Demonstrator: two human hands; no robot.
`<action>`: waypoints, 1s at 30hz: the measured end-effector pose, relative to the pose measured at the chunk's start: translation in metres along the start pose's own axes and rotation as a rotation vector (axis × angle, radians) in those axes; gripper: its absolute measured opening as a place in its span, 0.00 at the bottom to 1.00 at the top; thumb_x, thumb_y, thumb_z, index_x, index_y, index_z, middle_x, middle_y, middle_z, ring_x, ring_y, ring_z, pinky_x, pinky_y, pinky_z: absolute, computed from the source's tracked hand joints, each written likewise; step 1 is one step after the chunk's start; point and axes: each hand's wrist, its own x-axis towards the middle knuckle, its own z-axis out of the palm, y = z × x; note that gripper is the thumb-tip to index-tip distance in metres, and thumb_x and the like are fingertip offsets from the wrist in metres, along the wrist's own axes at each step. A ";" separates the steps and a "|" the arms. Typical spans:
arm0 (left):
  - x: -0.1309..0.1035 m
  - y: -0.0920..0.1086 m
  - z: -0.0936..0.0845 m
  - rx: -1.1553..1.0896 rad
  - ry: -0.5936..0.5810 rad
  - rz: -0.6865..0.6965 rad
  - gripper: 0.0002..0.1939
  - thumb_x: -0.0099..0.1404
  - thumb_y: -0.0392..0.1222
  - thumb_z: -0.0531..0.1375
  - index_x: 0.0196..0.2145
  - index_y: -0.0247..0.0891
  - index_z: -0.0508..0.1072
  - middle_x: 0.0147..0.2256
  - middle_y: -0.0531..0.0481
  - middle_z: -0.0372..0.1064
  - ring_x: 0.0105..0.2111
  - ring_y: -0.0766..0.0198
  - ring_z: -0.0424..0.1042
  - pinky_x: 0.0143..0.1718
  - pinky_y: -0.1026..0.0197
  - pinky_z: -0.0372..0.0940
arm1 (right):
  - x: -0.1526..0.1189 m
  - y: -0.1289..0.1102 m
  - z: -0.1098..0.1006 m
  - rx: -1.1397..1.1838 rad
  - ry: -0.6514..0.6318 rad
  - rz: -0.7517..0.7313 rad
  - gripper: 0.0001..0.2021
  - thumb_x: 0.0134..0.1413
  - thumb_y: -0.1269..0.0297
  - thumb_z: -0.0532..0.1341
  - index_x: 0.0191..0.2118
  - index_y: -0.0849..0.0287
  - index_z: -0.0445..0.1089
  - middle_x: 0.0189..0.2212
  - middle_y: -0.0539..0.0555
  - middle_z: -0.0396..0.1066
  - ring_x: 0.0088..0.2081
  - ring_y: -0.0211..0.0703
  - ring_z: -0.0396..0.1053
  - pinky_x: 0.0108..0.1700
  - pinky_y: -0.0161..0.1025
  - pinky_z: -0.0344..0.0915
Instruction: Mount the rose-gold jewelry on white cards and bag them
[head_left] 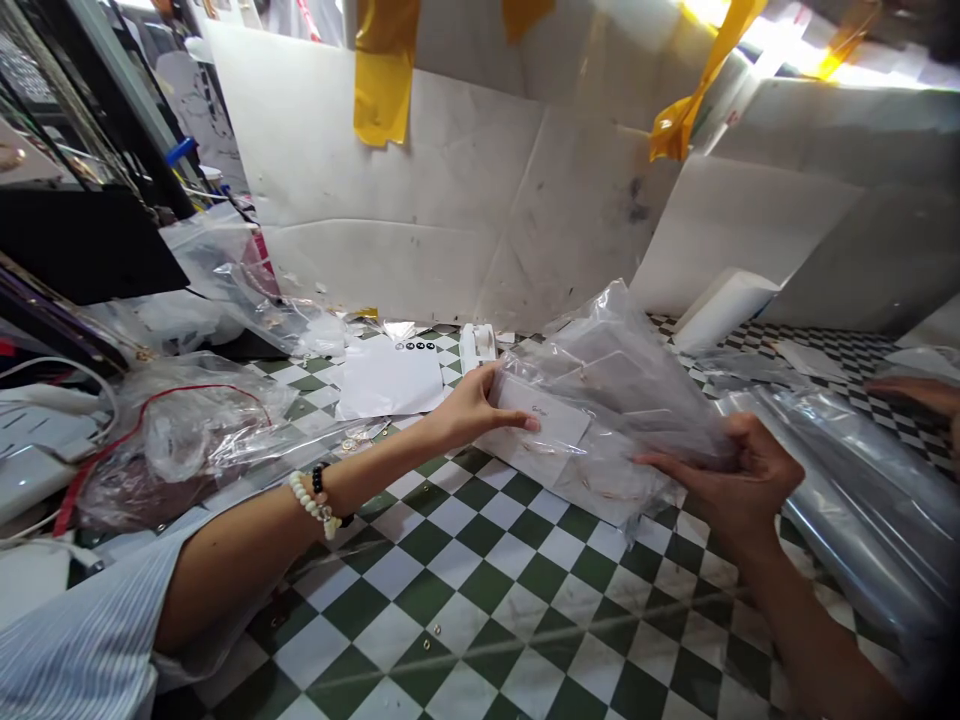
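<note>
Between my two hands hangs a clear plastic bag (615, 360) with several white cards (553, 418) inside it, tilted above the checkered tabletop. My left hand (480, 408) is closed on the bag's left edge, thumb lying over a card with small print. At the right end, my right hand (739, 475) pinches the same bag between thumb and fingers. Small thin items seem to lie against the cards, too fine to make out. Just behind my left hand are a white sheet of paper (390, 380) with black round marks and a small white plastic object (478, 345).
Rolled clear plastic (847, 520) lies at the right, near another person's hand (915, 392). Crumpled plastic bags (187, 430) and a white power strip (45, 440) crowd the left. A white panel (450, 200) with yellow tape stands behind. Tiny rings (427, 644) dot the checkered surface (480, 600).
</note>
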 end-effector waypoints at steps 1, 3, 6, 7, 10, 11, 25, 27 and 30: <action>-0.001 -0.003 0.004 -0.024 0.034 0.047 0.33 0.57 0.48 0.68 0.56 0.34 0.64 0.55 0.38 0.68 0.56 0.52 0.69 0.58 0.50 0.67 | 0.000 0.000 0.000 0.023 0.000 0.003 0.28 0.31 0.41 0.76 0.26 0.52 0.60 0.23 0.48 0.56 0.25 0.41 0.56 0.25 0.40 0.56; -0.005 -0.007 0.011 -0.017 0.107 0.139 0.30 0.60 0.49 0.67 0.55 0.36 0.63 0.55 0.40 0.67 0.56 0.53 0.68 0.60 0.51 0.66 | 0.001 0.001 0.000 0.065 -0.025 0.032 0.27 0.39 0.32 0.68 0.30 0.51 0.64 0.25 0.50 0.62 0.26 0.43 0.60 0.26 0.41 0.58; -0.010 -0.009 0.016 0.089 0.125 0.227 0.37 0.62 0.51 0.67 0.62 0.42 0.56 0.62 0.42 0.59 0.61 0.54 0.62 0.65 0.51 0.59 | 0.003 0.005 -0.002 0.081 -0.082 0.087 0.21 0.54 0.38 0.62 0.37 0.51 0.67 0.26 0.50 0.66 0.25 0.41 0.61 0.26 0.40 0.57; -0.011 -0.009 0.016 0.123 0.131 0.249 0.43 0.60 0.51 0.69 0.65 0.44 0.51 0.64 0.43 0.54 0.62 0.54 0.60 0.67 0.52 0.56 | 0.003 0.006 -0.003 0.077 -0.104 0.101 0.17 0.56 0.42 0.63 0.37 0.51 0.68 0.25 0.49 0.65 0.24 0.40 0.59 0.26 0.38 0.55; -0.011 -0.008 0.014 0.190 0.125 0.277 0.51 0.54 0.54 0.73 0.66 0.46 0.49 0.65 0.43 0.49 0.64 0.52 0.56 0.68 0.50 0.52 | 0.004 0.009 -0.007 0.076 -0.201 0.119 0.13 0.58 0.47 0.63 0.35 0.52 0.72 0.23 0.48 0.62 0.23 0.37 0.55 0.25 0.37 0.51; -0.011 -0.008 0.014 0.182 0.124 0.274 0.49 0.53 0.55 0.73 0.64 0.45 0.52 0.64 0.43 0.51 0.64 0.50 0.56 0.68 0.49 0.53 | 0.005 0.009 -0.007 0.088 -0.231 0.117 0.14 0.58 0.46 0.62 0.35 0.52 0.74 0.23 0.48 0.62 0.23 0.37 0.56 0.25 0.36 0.51; -0.007 -0.016 0.009 0.084 0.211 0.046 0.38 0.48 0.53 0.76 0.52 0.41 0.66 0.57 0.41 0.63 0.58 0.45 0.64 0.62 0.40 0.59 | 0.014 0.021 0.000 0.558 -0.572 0.407 0.61 0.29 0.50 0.79 0.69 0.34 0.46 0.69 0.53 0.53 0.67 0.57 0.57 0.62 0.55 0.64; -0.008 -0.014 0.009 0.066 0.193 0.056 0.38 0.49 0.52 0.76 0.52 0.39 0.66 0.57 0.40 0.63 0.58 0.45 0.64 0.62 0.41 0.59 | 0.013 0.019 -0.001 0.505 -0.651 0.460 0.60 0.29 0.58 0.79 0.69 0.36 0.48 0.67 0.53 0.57 0.63 0.56 0.63 0.59 0.52 0.68; -0.010 -0.011 0.012 -0.011 0.189 0.087 0.46 0.48 0.50 0.76 0.59 0.39 0.59 0.57 0.40 0.64 0.59 0.46 0.64 0.64 0.43 0.58 | 0.011 0.013 0.001 0.405 -0.636 0.471 0.51 0.32 0.62 0.78 0.65 0.40 0.59 0.58 0.52 0.68 0.51 0.51 0.72 0.49 0.45 0.75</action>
